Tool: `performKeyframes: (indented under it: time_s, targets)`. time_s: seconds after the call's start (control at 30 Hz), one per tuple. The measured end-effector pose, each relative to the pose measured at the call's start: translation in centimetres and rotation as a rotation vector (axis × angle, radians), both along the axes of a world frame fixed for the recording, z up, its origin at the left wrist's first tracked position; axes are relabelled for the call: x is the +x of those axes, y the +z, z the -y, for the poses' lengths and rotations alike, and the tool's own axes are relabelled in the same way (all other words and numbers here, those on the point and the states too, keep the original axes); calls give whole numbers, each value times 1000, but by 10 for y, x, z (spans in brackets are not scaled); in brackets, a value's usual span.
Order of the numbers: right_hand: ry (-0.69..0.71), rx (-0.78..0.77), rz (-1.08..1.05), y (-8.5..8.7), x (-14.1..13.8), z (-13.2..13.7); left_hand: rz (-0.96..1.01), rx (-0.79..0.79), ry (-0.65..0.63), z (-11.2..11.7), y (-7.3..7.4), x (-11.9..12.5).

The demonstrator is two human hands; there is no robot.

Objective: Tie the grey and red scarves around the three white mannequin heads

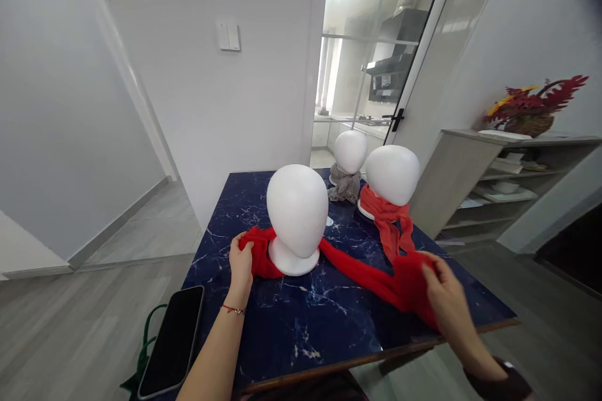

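A white foam mannequin head [298,210] stands upright on the blue marbled table [324,332]. Behind its neck runs a bright red scarf [362,272], coming out on both sides. My left hand [241,260] grips the scarf's shorter end, left of the head and close to its base. Out to the right, my right hand [444,288] pinches the longer end, which is pulled sideways over the table toward the near right edge. The front of the neck is bare.
Two more foam heads stand farther back: one with a grey scarf [345,187], one with a coral scarf [388,216] knotted at the neck. A black phone [173,341] lies at the table's left edge. A shelf unit [489,182] stands right, a glass door [367,44] behind.
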State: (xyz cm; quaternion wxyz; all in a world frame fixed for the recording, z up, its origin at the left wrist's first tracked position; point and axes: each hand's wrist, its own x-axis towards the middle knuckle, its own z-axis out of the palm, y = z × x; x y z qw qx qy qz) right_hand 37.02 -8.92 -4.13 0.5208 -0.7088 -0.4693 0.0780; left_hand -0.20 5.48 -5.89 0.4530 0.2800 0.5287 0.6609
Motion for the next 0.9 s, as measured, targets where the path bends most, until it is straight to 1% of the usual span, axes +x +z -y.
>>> performKeyframes:
  time_s: [0.03, 0.07, 0.13, 0.17, 0.23, 0.33, 0.4, 0.47, 0.57, 0.63, 0.7, 0.77, 0.83, 0.9]
  targets:
    - [50, -58, 25, -13, -3, -1, -17, 5, 0, 1, 0, 0]
    - [132, -121, 62, -25, -9, -3, -30, 9, -2, 1, 1, 0]
    - [280, -225, 229, -43, -24, -9, -48, 16, -9, 2, 2, 0]
    - [304, -261, 326, -49, -30, -13, -52, 16, -11, 2, 2, 0]
    - [292, -291, 486, -56, -36, -24, -50, 8, -9, 3, 4, 0]
    - [279, -324, 560, -55, -34, -45, -45, -2, -15, 3, 4, 0]
    - [328, -374, 571, -48, -30, -64, -53, 16, -19, 3, 3, -1]
    - [380, -392, 578, -35, -27, -87, -57, 50, -9, 2, 0, -3]
    - [435, -330, 544, -5, -27, -131, -59, 108, 26, 0, -3, -5]
    - [482, -217, 425, 20, -33, -166, -115, 139, 43, -1, -4, -7]
    - [539, -55, 205, 44, -46, -202, -231, 166, 40, -1, -4, -8]
    - [633, 69, -34, 62, -68, -233, -371, 198, 21, 0, -2, -9]
    - [755, 115, -175, 72, -93, -257, -498, 228, 5, 0, 0, -10]
    - [831, 136, -205, 75, -116, -271, -594, 231, 8, -2, 2, -11]
